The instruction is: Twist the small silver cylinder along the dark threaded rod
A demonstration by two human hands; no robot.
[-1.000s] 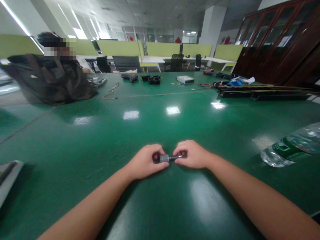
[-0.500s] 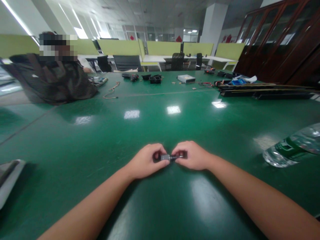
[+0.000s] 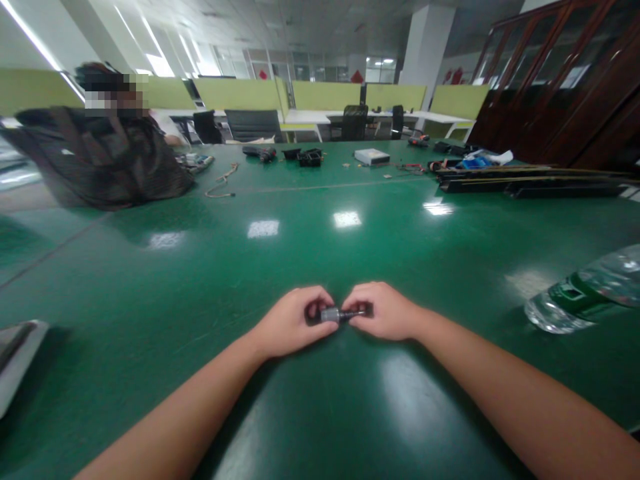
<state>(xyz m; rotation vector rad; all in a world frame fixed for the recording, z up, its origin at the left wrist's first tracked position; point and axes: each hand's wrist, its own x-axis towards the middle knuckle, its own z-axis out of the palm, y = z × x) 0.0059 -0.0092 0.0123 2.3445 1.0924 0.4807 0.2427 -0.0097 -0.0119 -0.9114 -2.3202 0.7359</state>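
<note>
A small rod-shaped piece, grey and black with a thin shiny tip, lies crosswise between my hands just over the green tabletop. Around its thicker grey end, my left hand is closed, thumb along the near side. My right hand pinches the narrower dark part, and the metal tip shows inside its curled fingers. The fingertips of both hands nearly meet. What exact kind of piece this is, I cannot make out.
At the right lies a clear water bottle with a green label. A silver-edged object sits at the left edge. Far off are a dark bag, a person behind it, a white box, a cord and black strips.
Both hands keep the same grip on the rod-shaped piece and stay in nearly the same place. The whole view has shifted very slightly.
</note>
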